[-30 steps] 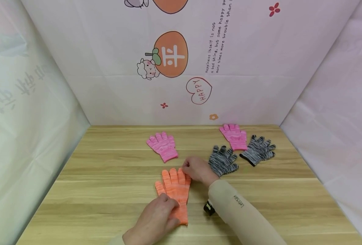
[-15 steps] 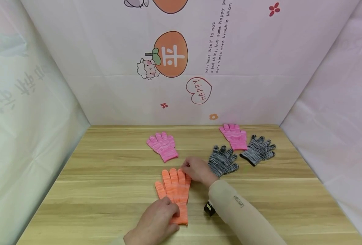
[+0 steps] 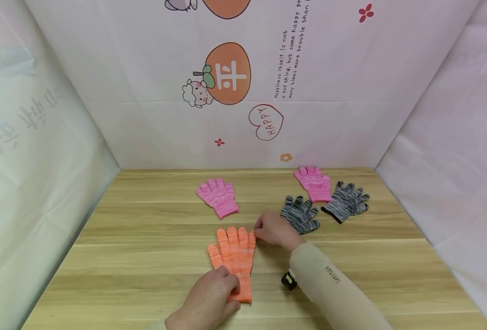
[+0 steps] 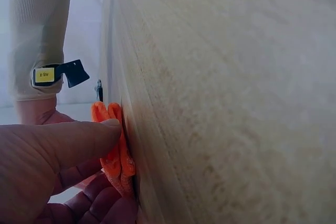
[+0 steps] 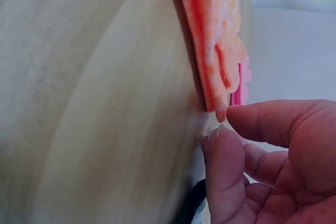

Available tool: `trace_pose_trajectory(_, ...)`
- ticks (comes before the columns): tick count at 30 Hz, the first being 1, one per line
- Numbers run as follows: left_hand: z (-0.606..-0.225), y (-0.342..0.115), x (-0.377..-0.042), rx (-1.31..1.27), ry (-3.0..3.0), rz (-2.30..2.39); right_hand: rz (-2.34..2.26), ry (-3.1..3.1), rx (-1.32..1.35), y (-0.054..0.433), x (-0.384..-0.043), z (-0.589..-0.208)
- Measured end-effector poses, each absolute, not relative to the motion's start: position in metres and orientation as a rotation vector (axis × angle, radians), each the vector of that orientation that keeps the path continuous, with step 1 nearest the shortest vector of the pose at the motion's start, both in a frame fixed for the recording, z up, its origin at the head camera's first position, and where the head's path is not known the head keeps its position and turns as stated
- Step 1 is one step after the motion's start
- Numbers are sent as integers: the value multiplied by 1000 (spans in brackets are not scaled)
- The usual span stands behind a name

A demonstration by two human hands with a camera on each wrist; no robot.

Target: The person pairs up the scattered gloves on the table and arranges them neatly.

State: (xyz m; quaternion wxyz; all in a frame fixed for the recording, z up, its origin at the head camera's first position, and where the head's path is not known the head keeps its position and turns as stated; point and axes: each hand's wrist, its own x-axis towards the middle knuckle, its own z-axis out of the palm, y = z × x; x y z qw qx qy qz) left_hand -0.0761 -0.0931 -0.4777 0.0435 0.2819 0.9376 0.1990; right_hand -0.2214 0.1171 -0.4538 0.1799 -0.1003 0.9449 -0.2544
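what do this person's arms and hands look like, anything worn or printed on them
The left hand and right hand are bare. The right sleeve is long and beige, with small dark lettering. A black device with a yellow label is worn near its end. Only a sliver of the left sleeve shows, also pale.

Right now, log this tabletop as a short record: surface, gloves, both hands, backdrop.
Surface: light wood-grain table
Nearest glove: orange knit glove, fingers pointing away from the person
Left hand: thumb and fingers on the orange knit glove near its cuff
Right hand: at the tip of that glove's rightmost finger; contact unclear
Farther gloves: pink knit glove beyond the orange one; second pink glove at back right, near two grey-and-black striped knit gloves
Backdrop: white printed sheet
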Motion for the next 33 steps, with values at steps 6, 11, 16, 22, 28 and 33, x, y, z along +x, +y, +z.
trace_pose_trajectory(6,-478,-93,-76,886,2874,581,-772,2637,-264,115,-219,-457)
trace_pose_trajectory(11,-479,-93,-77,888,2875,585,-836,2610,-258,112,-218,-459)
trace_pose_trajectory(16,-479,-93,-77,886,2870,591,-850,2598,-262,111,-219,-460)
trace_pose_trajectory(22,-478,-96,-76,895,2877,637,-826,2602,-263,110,-218,-460)
trace_pose_trajectory(28,-475,-98,-76,833,2862,671,-843,2602,-248,108,-216,-458)
trace_pose_trajectory(33,-472,-101,-77,790,2871,731,-827,2614,-239,106,-216,-461)
